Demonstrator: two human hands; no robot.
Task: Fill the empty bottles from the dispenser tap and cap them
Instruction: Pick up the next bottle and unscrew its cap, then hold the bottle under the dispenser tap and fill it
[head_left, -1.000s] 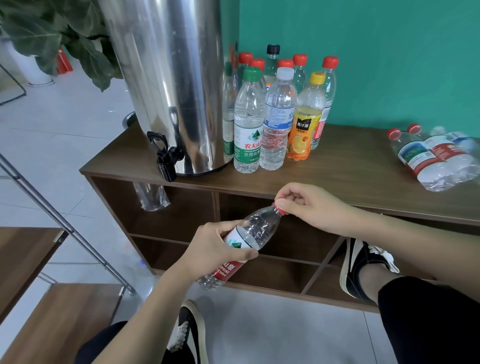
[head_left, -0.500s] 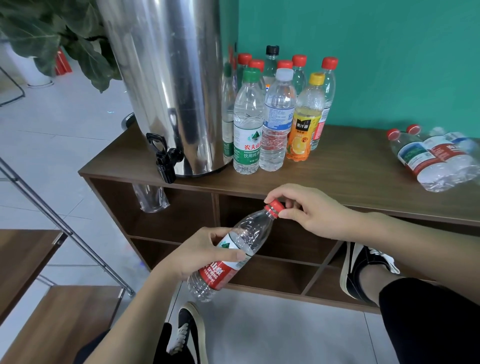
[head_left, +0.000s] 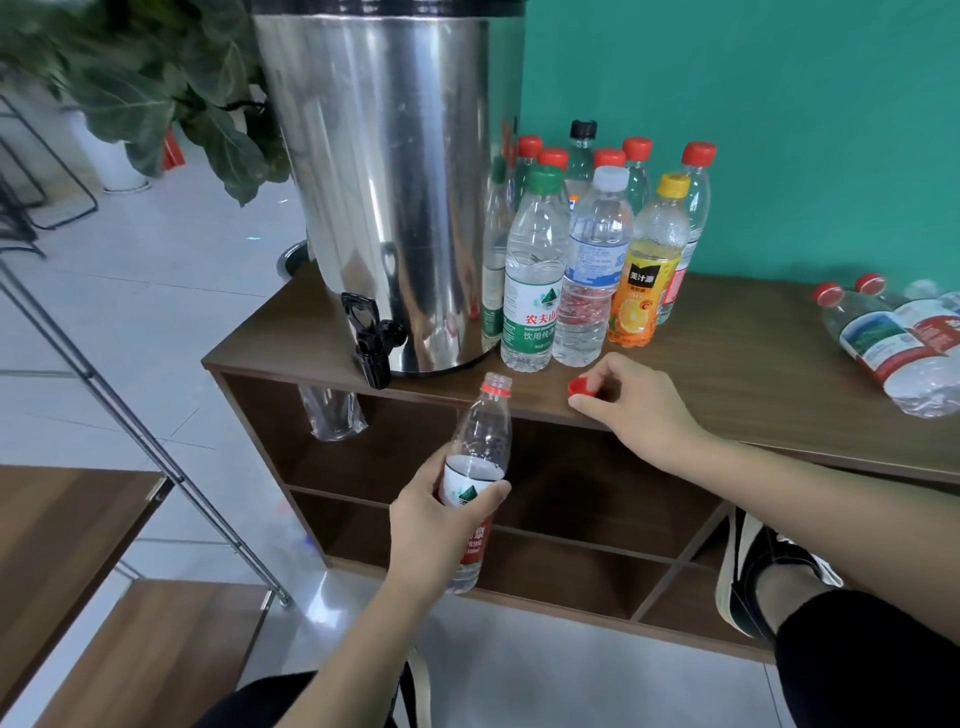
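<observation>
My left hand (head_left: 441, 525) grips an empty clear bottle (head_left: 480, 441) with a red-and-white label, upright and uncapped, below the shelf top's front edge. My right hand (head_left: 634, 402) pinches its red cap (head_left: 581, 387) just above the wooden shelf top (head_left: 727, 364). The steel dispenser (head_left: 384, 182) stands at the shelf's left end. Its black tap (head_left: 371, 345) juts over the front edge, up and to the left of the bottle's mouth.
Several capped bottles (head_left: 587, 249) stand upright right of the dispenser against the green wall. A few empty bottles (head_left: 893, 343) lie on their sides at the right end. A clear plastic bag (head_left: 332, 415) hangs under the tap. A plant (head_left: 156, 88) stands at the back left.
My right hand twisted the red cap off and carried it right, over the shelf top. My left hand brought the bottle from tilted to upright.
</observation>
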